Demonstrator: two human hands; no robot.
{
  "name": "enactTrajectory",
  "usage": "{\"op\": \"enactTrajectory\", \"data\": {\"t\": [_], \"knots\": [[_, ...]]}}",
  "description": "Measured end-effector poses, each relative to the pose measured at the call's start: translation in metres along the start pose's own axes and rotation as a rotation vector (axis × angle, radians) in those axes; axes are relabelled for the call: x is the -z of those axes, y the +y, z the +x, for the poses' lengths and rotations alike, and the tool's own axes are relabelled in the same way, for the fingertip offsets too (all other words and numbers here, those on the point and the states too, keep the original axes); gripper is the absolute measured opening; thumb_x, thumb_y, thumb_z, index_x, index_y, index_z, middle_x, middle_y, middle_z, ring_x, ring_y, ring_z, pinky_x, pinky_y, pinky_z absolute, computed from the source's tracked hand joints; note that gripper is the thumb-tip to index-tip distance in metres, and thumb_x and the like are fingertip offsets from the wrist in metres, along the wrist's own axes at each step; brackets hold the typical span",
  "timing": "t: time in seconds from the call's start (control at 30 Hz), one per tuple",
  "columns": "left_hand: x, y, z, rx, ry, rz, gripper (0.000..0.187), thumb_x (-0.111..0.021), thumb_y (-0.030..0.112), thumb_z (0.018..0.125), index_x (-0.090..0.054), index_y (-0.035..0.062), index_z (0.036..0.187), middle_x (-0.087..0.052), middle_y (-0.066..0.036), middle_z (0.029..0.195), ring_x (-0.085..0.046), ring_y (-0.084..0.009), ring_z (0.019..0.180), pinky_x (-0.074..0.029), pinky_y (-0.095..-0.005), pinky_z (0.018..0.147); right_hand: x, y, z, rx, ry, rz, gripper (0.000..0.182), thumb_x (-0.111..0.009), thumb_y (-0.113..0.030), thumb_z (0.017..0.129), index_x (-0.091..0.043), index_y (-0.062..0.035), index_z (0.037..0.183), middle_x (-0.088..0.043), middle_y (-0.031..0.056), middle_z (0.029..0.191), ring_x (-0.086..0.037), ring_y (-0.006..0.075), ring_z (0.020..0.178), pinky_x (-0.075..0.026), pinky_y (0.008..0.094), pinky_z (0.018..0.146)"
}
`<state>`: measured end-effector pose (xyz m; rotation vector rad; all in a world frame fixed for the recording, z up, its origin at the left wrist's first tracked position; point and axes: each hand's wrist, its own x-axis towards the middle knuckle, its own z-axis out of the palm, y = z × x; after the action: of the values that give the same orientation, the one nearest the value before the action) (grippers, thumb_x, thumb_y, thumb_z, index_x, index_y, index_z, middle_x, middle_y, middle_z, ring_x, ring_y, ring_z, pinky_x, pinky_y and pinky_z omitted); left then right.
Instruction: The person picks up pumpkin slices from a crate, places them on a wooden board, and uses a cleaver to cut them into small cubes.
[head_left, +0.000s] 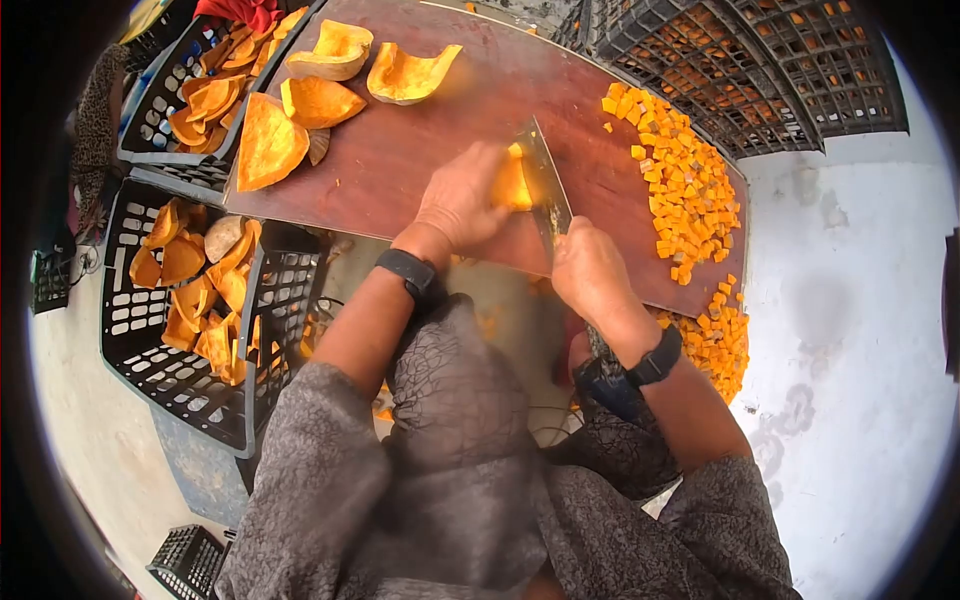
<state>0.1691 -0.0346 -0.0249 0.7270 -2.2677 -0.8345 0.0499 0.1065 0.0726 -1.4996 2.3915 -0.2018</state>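
My left hand (462,195) presses a piece of pumpkin (512,180) against the reddish-brown board, its fingers closed round the piece's left side. In my right hand (590,265) is the handle of a broad knife (548,185), the fist wrapped tightly around it. The blade stands on edge right beside the pumpkin piece; whether it touches the flesh is hard to tell. Larger pumpkin chunks (272,142) lie on the board's far left. Along the right side spreads a heap of small pumpkin cubes (690,190).
Black plastic crates (255,350) with pumpkin pieces stand left of the board (420,150). Stacked dark crates (740,60) rise behind its far right edge. More cubes (722,340) lie below the board's right edge, next to the pale floor (830,300).
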Motion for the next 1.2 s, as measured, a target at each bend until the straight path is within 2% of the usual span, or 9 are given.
{"op": "enactTrajectory", "data": {"t": [0.27,0.33,0.47,0.53,0.73,0.77,0.8,0.87,1.2], "knots": [[0.005,-0.001,0.001,-0.013,-0.004,-0.034,0.056,-0.071,0.015,0.07,-0.051,0.0081,0.122,-0.056,-0.017,0.114,-0.056,-0.0385,0.106,-0.049,-0.0459,0.087,-0.023,-0.009,0.045,-0.011,0.103,0.003,0.018,-0.056,-0.016,0.091,-0.056,0.0016,0.094,-0.065,0.0291,0.087,-0.064,0.0468,0.086,-0.051,0.0527,0.076],[0.004,0.001,0.0,-0.02,0.005,-0.024,0.056,-0.072,0.016,0.069,-0.051,0.0082,0.122,-0.056,-0.017,0.114,-0.056,-0.0384,0.106,-0.049,-0.0458,0.086,-0.022,-0.007,0.047,-0.08,0.106,0.014,0.018,-0.056,-0.016,0.09,-0.056,0.0021,0.093,-0.065,0.0296,0.089,-0.063,0.0465,0.089,-0.051,0.0515,0.077],[0.006,0.001,0.0,-0.016,-0.005,-0.042,0.056,-0.071,0.016,0.07,-0.051,0.0083,0.122,-0.056,-0.017,0.114,-0.056,-0.0383,0.106,-0.049,-0.0457,0.086,-0.021,-0.001,0.051,-0.082,0.148,0.102,0.019,-0.056,-0.016,0.09,-0.056,0.0025,0.092,-0.065,0.0293,0.088,-0.063,0.0469,0.087,-0.051,0.0516,0.077],[0.004,0.001,0.0,-0.014,0.019,-0.028,0.058,-0.072,0.018,0.068,-0.051,0.0032,0.119,-0.057,-0.018,0.11,-0.057,-0.0389,0.104,-0.049,-0.0443,0.088,-0.025,0.002,0.049,-0.017,0.172,0.088,0.02,-0.057,-0.017,0.089,-0.055,0.003,0.092,-0.065,0.0291,0.087,-0.063,0.0474,0.085,-0.05,0.0525,0.076],[0.006,0.001,0.0,0.005,0.019,-0.021,0.059,-0.073,0.021,0.07,-0.05,0.0038,0.121,-0.057,-0.018,0.109,-0.057,-0.0397,0.102,-0.05,-0.0451,0.086,-0.005,0.009,0.037,-0.031,0.238,0.075,0.018,-0.058,-0.014,0.089,-0.056,0.0039,0.087,-0.063,0.0294,0.083,-0.062,0.0474,0.084,-0.05,0.0517,0.073],[0.005,0.001,-0.002,0.013,0.016,-0.023,0.059,-0.073,0.021,0.07,-0.05,0.0038,0.121,-0.057,-0.018,0.109,-0.057,-0.0397,0.102,-0.05,-0.0451,0.086,0.0,0.007,0.034,-0.127,0.185,0.157,0.018,-0.059,-0.013,0.089,-0.056,0.0049,0.086,-0.063,0.0294,0.082,-0.062,0.0481,0.081,-0.049,0.0517,0.07],[0.004,0.0,-0.001,0.025,0.018,-0.025,0.059,-0.073,0.021,0.07,-0.05,0.0042,0.121,-0.056,-0.018,0.109,-0.057,-0.04,0.102,-0.05,-0.0454,0.086,0.003,0.006,0.029,-0.129,0.182,0.157,0.018,-0.059,-0.013,0.089,-0.056,0.0049,0.086,-0.063,0.0294,0.082,-0.062,0.0481,0.081,-0.049,0.0517,0.07],[0.004,0.001,0.001,0.036,0.024,-0.025,0.059,-0.073,0.021,0.07,-0.05,0.0045,0.121,-0.056,-0.018,0.11,-0.057,-0.0402,0.101,-0.05,-0.0457,0.086,0.01,0.003,0.021,0.015,0.21,0.095,0.021,-0.058,-0.014,0.09,-0.056,0.006,0.087,-0.062,0.0296,0.079,-0.061,0.0491,0.078,-0.048,0.0523,0.068],[0.006,0.001,0.001,0.089,0.002,-0.032,0.056,-0.072,0.019,0.07,-0.05,0.0063,0.119,-0.053,-0.017,0.111,-0.058,-0.0401,0.099,-0.051,-0.0468,0.084,0.023,-0.016,0.0,0.031,0.082,0.058,0.021,-0.058,-0.015,0.092,-0.055,0.0056,0.088,-0.06,0.0314,0.077,-0.06,0.0498,0.08,-0.047,0.0529,0.068]]}}
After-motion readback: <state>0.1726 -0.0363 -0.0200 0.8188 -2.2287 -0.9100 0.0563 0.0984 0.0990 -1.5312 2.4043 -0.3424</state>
